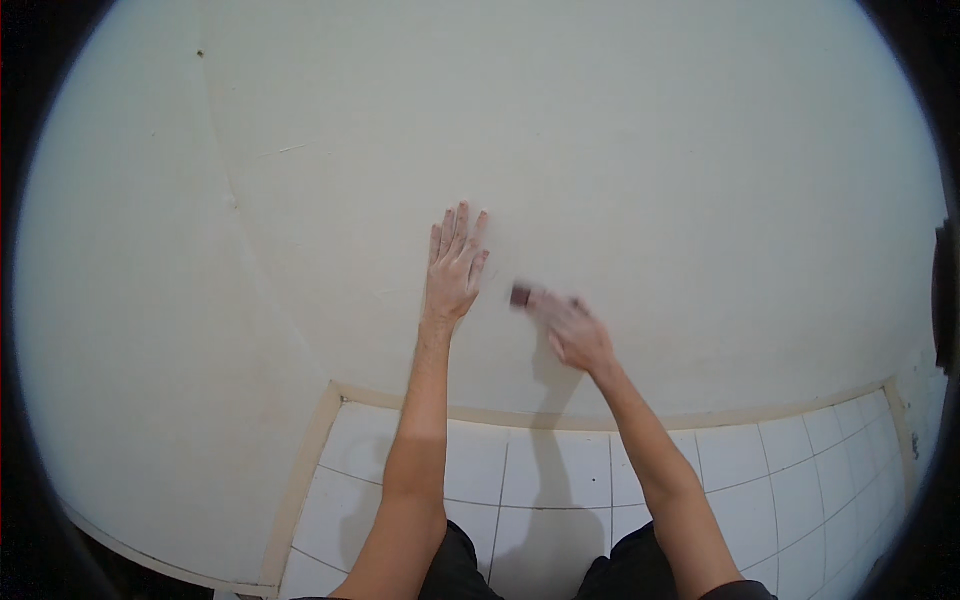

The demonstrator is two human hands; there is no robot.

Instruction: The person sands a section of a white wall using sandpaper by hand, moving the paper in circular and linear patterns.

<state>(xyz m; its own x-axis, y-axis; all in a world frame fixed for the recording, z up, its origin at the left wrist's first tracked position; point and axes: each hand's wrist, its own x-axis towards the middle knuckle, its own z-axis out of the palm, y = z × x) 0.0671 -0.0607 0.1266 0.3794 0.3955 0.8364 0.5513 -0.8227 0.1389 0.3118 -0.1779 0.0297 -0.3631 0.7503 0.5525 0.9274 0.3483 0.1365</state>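
Observation:
My left hand [458, 270] lies flat against the off-white wall [640, 180], its fingers stretched upward and slightly apart. Whitish dust covers its fingers. To the right and a little lower, my right hand [575, 328] is closed around a small dark brown piece of sandpaper [520, 295]. Only the piece's dark end sticks out past the fingertips, toward the left hand. Motion blurs the right hand, so I cannot tell whether the sandpaper touches the wall.
Below the wall runs a beige baseboard [580, 422], with white floor tiles [555, 465] in front of it. A wall corner [270, 285] stands at the left. A small dark hole [200, 54] and a pale scratch [290, 150] mark the wall. Something dark [943, 300] shows at the right rim.

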